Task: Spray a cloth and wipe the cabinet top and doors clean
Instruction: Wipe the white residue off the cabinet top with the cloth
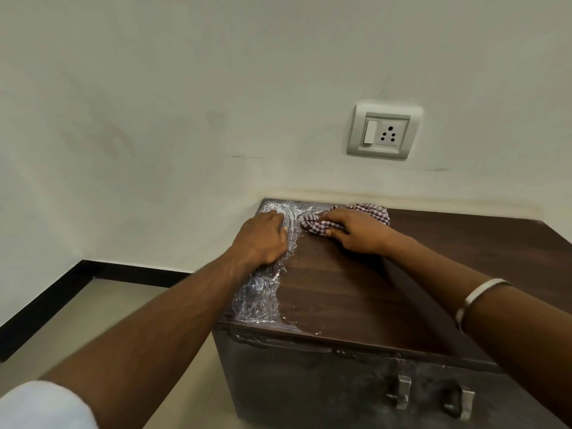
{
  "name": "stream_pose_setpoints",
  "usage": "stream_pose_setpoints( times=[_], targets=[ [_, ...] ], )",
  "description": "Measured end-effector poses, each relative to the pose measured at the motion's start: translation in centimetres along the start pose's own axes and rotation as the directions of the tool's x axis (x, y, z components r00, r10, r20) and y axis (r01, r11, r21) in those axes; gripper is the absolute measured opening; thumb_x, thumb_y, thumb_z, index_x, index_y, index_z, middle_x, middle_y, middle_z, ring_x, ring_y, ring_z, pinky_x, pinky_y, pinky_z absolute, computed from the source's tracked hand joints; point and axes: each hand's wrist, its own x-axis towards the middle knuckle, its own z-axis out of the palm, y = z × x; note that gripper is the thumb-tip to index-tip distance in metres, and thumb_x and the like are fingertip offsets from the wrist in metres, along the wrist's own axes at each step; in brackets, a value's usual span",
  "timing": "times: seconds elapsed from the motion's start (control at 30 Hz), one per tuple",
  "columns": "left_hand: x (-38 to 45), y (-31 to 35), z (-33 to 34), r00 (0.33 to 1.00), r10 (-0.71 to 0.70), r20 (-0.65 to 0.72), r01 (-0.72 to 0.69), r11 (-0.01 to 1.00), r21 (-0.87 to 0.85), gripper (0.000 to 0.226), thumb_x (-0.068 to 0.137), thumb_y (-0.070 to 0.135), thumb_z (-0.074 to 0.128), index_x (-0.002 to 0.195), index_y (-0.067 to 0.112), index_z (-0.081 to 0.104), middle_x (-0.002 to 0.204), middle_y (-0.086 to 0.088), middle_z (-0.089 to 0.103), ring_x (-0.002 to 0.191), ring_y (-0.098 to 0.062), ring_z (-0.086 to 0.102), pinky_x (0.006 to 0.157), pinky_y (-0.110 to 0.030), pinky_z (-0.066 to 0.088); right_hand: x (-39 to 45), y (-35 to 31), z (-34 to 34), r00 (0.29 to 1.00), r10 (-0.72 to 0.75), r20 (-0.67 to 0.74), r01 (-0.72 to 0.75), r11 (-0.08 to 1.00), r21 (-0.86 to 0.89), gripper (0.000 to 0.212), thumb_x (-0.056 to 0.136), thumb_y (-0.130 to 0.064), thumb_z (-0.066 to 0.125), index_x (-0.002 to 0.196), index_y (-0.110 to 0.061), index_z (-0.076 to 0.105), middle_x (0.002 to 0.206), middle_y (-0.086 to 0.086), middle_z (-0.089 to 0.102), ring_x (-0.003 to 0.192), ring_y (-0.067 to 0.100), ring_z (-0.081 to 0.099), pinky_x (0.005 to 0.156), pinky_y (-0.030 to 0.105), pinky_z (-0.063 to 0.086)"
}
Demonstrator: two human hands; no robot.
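The dark wooden cabinet top (356, 289) fills the lower right, against a white wall. A purple-and-white checked cloth (373, 210) lies bunched near the top's back edge. My right hand (356, 232) grips it, fingers over the cloth and thumb tucked at its front. My left hand (263, 239) rests palm down on a wrinkled, shiny wet-looking strip (258, 294) along the top's left edge. Small wet streaks glisten near the front edge. Below, the dusty cabinet doors (309, 385) carry two metal handles (400, 393). No spray bottle is in view.
A wall socket with a switch (383, 131) sits above the cabinet. Pale floor (108, 311) with a black skirting board (46, 305) lies to the left of the cabinet. A bangle (476, 300) circles my right wrist.
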Motion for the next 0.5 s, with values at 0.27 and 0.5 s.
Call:
stream_pose_setpoints(
  times=[0.27,0.5],
  targets=[
    [0.7,0.1,0.4,1.000,0.010,-0.011,-0.010,1.000,-0.010,0.048,0.102,0.029,0.030,0.145,0.009,0.037,0.149,-0.011,0.041,0.137,-0.025,0.036,0.113,-0.042,0.030,3.1,-0.9,-0.3,0.994,0.103,-0.032,-0.104,0.994,-0.045,0.045,0.098,-0.032,0.047,0.141,-0.018,0.043,0.146,0.008,0.045,0.132,0.028,0.043,0.109,0.036,0.033],
    [1.1,0.2,0.5,1.000,0.014,-0.001,-0.014,1.000,-0.004,0.049,0.102,0.029,0.029,0.147,0.009,0.034,0.153,-0.011,0.037,0.141,-0.025,0.032,0.116,-0.041,0.027,1.8,0.6,-0.4,0.996,0.090,-0.015,-0.091,0.995,-0.046,0.045,0.098,-0.032,0.049,0.140,-0.018,0.045,0.145,0.008,0.047,0.131,0.027,0.044,0.108,0.033,0.032]
  ],
)
